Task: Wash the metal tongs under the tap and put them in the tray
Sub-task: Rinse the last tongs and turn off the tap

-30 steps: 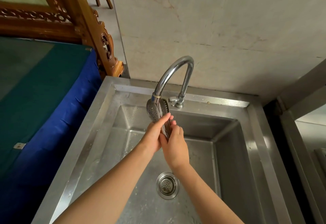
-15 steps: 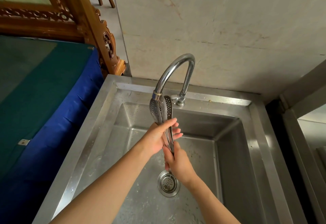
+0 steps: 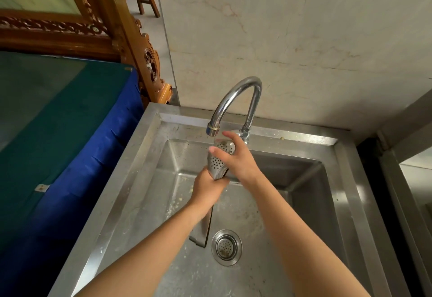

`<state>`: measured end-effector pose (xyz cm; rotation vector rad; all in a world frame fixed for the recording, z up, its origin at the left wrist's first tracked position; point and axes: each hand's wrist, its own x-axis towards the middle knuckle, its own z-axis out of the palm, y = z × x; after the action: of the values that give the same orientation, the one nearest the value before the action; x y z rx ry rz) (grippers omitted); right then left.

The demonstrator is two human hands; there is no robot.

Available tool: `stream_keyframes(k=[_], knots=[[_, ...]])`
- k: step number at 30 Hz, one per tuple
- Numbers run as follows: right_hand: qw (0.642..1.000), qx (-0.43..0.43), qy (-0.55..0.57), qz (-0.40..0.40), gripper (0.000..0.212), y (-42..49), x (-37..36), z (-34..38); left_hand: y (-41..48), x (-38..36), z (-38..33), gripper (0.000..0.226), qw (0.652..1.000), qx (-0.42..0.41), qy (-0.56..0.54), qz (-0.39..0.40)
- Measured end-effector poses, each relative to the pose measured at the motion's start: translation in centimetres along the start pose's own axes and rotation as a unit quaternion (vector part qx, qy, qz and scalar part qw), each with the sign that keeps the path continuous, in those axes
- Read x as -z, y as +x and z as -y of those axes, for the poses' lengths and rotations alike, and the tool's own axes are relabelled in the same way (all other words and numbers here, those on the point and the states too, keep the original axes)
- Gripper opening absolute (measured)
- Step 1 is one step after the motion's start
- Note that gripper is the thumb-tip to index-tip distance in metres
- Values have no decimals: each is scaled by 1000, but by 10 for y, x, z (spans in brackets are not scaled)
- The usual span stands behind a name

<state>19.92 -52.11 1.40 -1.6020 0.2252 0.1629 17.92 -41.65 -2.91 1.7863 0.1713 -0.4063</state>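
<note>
- The metal tongs (image 3: 216, 163) stood nearly upright over the sink (image 3: 346, 179), perforated spoon heads up, just under the tap (image 3: 236, 100) spout; the hinged end hung low, near the drain strainer (image 3: 226, 247) at its 9 o'clock.
- Your left hand (image 3: 207, 190) was wrapped around the shafts just below the heads, fingers curled tight on them.
- Your right hand (image 3: 236, 156) cupped the heads from 3 o'clock, thumb and forefinger spread around them, the other fingers behind the metal; you could not tell how those lay.
- Your left forearm hid part of the tongs' lower arms.
- Whether water ran from the spout could not be told.
- Crumbs of residue speckled the basin floor at 8 o'clock of the tongs.
- At 9 o'clock of the sink lay a blue-edged green cover (image 3: 70, 119); at 11 o'clock stood carved wooden furniture (image 3: 131, 39); a pale wall (image 3: 304, 39) rose at 12 o'clock.
</note>
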Motion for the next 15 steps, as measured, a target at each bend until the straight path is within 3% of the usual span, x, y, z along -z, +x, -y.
stream_keyframes(k=[2, 4, 6, 9, 11, 14, 15], knots=[[995, 16, 94, -8, 30, 4, -10, 2, 1, 3, -2, 18, 1000, -4, 8, -17], [987, 30, 158, -14, 17, 5, -18, 0, 4, 11, -2, 21, 999, -9, 42, -25], [983, 40, 176, -35, 15, 7, -26, -3, 5, 20, -1, 29, 997, -14, 65, -30], [978, 16, 203, -49, 35, 13, -34, -7, 4, 31, 3, 45, 1000, 3, 8, -22], [975, -3, 215, -55, 42, 16, -35, -9, 6, 40, 9, 42, 998, 24, -55, 25], [956, -4, 291, -32, 22, 20, -34, -10, 5, 56, 16, 12, 978, 58, -101, 171], [947, -4, 320, -23, 15, 22, -35, -10, 4, 59, 18, 16, 974, 66, -89, 200]])
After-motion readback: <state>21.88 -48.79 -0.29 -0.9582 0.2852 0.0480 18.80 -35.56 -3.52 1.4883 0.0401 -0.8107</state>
